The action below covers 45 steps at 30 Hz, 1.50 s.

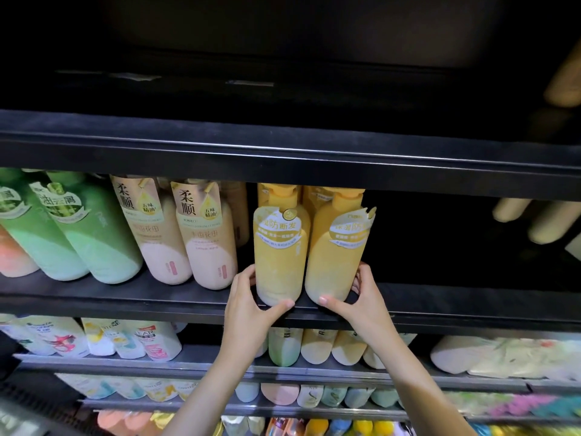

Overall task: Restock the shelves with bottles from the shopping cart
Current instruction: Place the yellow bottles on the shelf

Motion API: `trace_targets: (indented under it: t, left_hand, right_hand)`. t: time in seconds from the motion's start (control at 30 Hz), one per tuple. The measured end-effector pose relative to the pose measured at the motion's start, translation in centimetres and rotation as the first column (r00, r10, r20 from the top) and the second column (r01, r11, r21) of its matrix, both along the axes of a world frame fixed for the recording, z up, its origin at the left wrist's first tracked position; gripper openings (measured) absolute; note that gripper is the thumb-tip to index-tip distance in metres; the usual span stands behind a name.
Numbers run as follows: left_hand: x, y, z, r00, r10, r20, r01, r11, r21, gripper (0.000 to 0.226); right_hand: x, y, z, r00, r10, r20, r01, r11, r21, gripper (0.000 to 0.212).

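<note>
Two yellow pump bottles stand upright, touching, at the front edge of the dark shelf (456, 306). Left hand (251, 305) grips the left yellow bottle (279, 247) near its base; right hand (358, 298) grips the right yellow bottle (338, 247) likewise, beside the beige bottles (188, 234).

Dim scene: bottles (279, 247) by the fingers (284, 305) evenly lit; shelf (283, 152) above them black; frame edges curved, blurred.
</note>
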<state>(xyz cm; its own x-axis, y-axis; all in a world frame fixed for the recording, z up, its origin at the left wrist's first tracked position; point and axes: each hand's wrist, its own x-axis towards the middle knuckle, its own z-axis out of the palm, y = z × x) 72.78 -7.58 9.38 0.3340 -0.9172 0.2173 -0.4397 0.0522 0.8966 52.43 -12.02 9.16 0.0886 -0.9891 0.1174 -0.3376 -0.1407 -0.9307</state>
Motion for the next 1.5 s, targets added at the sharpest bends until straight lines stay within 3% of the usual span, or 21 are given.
trace_targets:
  t: [0.2, 0.43, 0.67, 0.9, 1.17, 1.5]
  left_hand:
    - [-0.6, -0.3, -0.2, 0.993, 0.111, -0.047, -0.112, 0.994, -0.021, 0.079]
    - [-0.8, -0.6, -0.3, 0.985, 0.167, -0.043, -0.168, 0.986, -0.013, 0.080]
    - [-0.8, -0.4, 0.0, 0.987, 0.152, -0.052, -0.153, 0.988, -0.012, 0.078]
    - [0.1, 0.1, 0.4, 0.998, -0.006, -0.062, 0.004, 1.000, -0.027, 0.065]
    - [-0.2, 0.1, 0.7, 0.998, 0.006, -0.068, -0.010, 0.999, -0.045, 0.049]
    - [-0.3, -0.2, 0.6, 0.998, 0.063, -0.019, -0.064, 0.998, -0.012, 0.056]
  right_hand:
    - [1.0, 0.1, 0.2, 0.997, -0.080, -0.015, 0.080, 0.996, -0.029, 0.075]
    - [1.7, 0.3, 0.6, 0.988, -0.145, -0.053, 0.145, 0.989, -0.012, 0.082]
    - [2.2, 0.4, 0.8, 0.989, -0.137, -0.064, 0.137, 0.991, -0.008, 0.073]
    - [1.9, 0.8, 0.5, 0.991, -0.080, -0.108, 0.080, 0.997, -0.007, 0.066]
    - [1.8, 0.7, 0.5, 0.987, -0.059, -0.150, 0.060, 0.998, 0.002, 0.057]
    - [2.1, 0.5, 0.5, 0.966, -0.043, -0.254, 0.036, 0.999, -0.030, 0.056]
